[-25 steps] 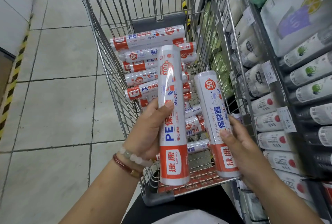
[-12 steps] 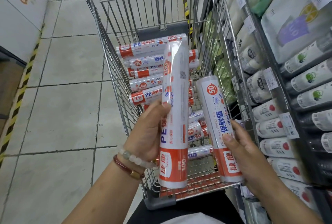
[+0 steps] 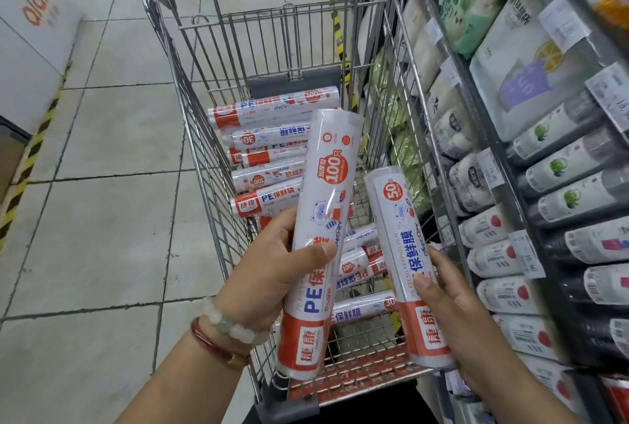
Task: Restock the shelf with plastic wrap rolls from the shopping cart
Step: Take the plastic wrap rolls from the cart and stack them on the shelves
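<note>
Both hands were loaded: the left hand [image 3: 272,273] curled round the middle of a long white-and-orange plastic wrap roll marked 100 [image 3: 320,239], and the right hand [image 3: 452,308] gripped the lower half of a shorter white-and-orange plastic wrap roll marked 50 [image 3: 405,260], thumb laid across its printed face. Both rolls stood nearly upright above the near end of the silver wire shopping cart [image 3: 190,110], the short roll on the shelf side of the long one and apart from it.

Judging by progress, the restock looked to be well short of finished. To the right of the cart, the dark metal shelf [image 3: 524,219] already carried rows of white rolls with red dots [image 3: 490,226] lying end-out, and above them rolls with green marks and soft pale packets. Inside the cart a heap of white-and-orange rolls [image 3: 269,165] lay crosswise, stacked several deep toward its far end, with a few more loose near the hands. So the two held rolls had yet to reach the shelf, and many remained.

As for materials, the cart was thin steel wire with a grey plastic corner bumper [image 3: 289,406]. Each roll was a stiff cylinder in glossy, slightly crinkled film, orange at one end. Left of the cart lay pale glazed floor tiles [image 3: 102,219]. A pale bead bracelet [image 3: 224,321] and a red bangle circled the left wrist.
</note>
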